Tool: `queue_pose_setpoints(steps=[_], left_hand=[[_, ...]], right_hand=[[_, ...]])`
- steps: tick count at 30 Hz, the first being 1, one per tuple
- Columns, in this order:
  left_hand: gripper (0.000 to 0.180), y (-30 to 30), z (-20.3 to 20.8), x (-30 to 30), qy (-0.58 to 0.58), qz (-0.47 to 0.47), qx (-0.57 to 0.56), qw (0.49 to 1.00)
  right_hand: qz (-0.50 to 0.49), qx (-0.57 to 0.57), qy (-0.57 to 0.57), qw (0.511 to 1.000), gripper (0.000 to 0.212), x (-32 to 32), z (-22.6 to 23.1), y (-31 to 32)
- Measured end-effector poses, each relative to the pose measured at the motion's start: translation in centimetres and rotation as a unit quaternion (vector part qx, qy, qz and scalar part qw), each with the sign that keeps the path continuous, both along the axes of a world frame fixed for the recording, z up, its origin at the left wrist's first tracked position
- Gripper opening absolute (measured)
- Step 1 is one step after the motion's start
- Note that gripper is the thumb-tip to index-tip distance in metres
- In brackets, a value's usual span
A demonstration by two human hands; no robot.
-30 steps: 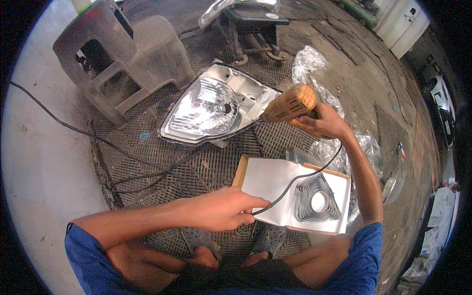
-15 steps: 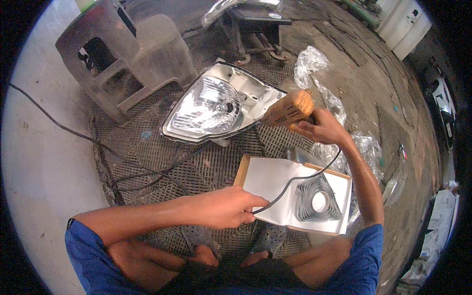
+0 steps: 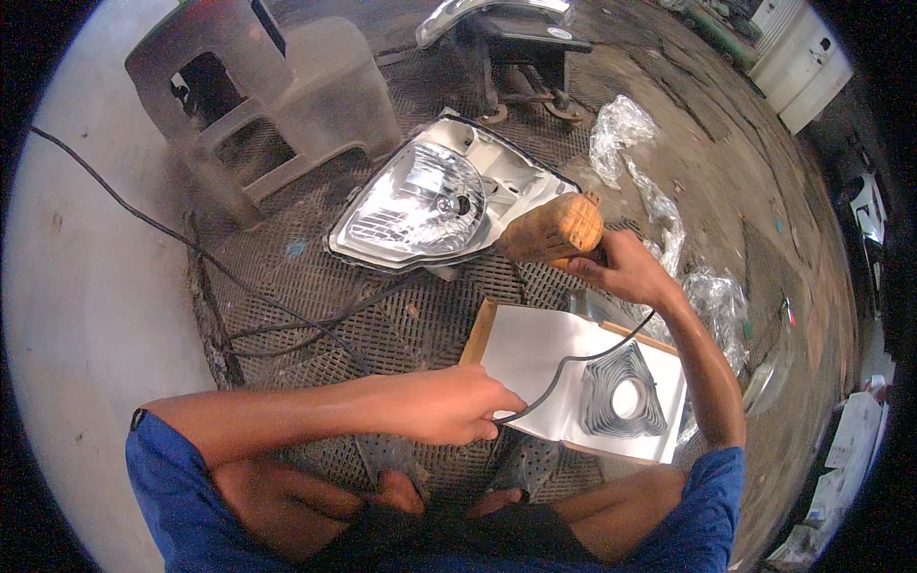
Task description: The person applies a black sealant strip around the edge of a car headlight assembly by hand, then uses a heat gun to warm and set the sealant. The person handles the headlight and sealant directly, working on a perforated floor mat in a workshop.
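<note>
My right hand point(image 3: 626, 272) grips a yellow heat gun point(image 3: 554, 229) by its handle. The gun's front end points left, at the near right edge of a car headlight point(image 3: 415, 196), and its nozzle is hard to see. The headlight has a clear reflector bowl and a pale housing, and lies on the dark mat. My left hand point(image 3: 458, 406) is closed on the black power cord point(image 3: 549, 387), which runs up to the gun. Beneath the cord lies an open cardboard box point(image 3: 525, 334) holding a grey coil of sealant strip point(image 3: 621, 382) on white paper.
A grey plastic step stool point(image 3: 315, 105) lies beyond, at the left beside the pale wall point(image 3: 95, 286). Farther off, a dark stand point(image 3: 521, 43) bears a shiny lamp part. Crumpled clear plastic wrap point(image 3: 621, 134) is strewn at the right. Another cord point(image 3: 124, 205) crosses the mat at left.
The whole view has shifted slightly, so the stool and headlight sit a little farther right. The heat gun has turned slightly beside the headlight's edge. Both hands keep their grips.
</note>
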State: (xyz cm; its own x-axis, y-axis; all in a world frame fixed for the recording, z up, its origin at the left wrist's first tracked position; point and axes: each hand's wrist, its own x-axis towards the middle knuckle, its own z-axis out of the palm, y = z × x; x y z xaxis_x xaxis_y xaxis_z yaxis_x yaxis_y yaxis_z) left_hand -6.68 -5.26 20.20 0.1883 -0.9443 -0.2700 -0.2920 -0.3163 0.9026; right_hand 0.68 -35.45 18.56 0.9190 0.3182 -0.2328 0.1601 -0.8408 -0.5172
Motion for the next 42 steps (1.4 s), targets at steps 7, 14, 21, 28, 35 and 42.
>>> queue_pose_setpoints(steps=[7,14,21,28,35,42], left_hand=[[0.039,0.5,-0.2,-0.2,-0.014,-0.006,0.010,1.000],[0.041,1.3,-1.9,-0.9,-0.032,-0.008,-0.006,0.999],[0.040,1.7,-1.9,-1.1,-0.053,-0.016,-0.031,0.998],[0.038,2.4,-1.9,-1.5,-0.067,-0.013,-0.009,0.998],[0.035,3.3,-2.0,-1.6,-0.085,-0.002,-0.019,0.996],[0.029,4.4,-2.8,-1.8,-0.092,0.007,-0.009,0.996]], right_hand=[[0.052,-0.013,-0.036,0.998,0.038,0.1,0.9,2.4],[0.102,-0.042,-0.027,0.994,0.044,0.5,1.0,4.6],[0.143,-0.041,-0.039,0.988,0.045,1.6,0.3,6.5],[0.176,-0.046,-0.039,0.982,0.048,2.7,0.4,9.7],[0.192,-0.040,-0.051,0.979,0.041,3.8,-0.3,12.2],[0.209,-0.010,-0.042,0.977,0.042,4.8,-1.9,14.0]])
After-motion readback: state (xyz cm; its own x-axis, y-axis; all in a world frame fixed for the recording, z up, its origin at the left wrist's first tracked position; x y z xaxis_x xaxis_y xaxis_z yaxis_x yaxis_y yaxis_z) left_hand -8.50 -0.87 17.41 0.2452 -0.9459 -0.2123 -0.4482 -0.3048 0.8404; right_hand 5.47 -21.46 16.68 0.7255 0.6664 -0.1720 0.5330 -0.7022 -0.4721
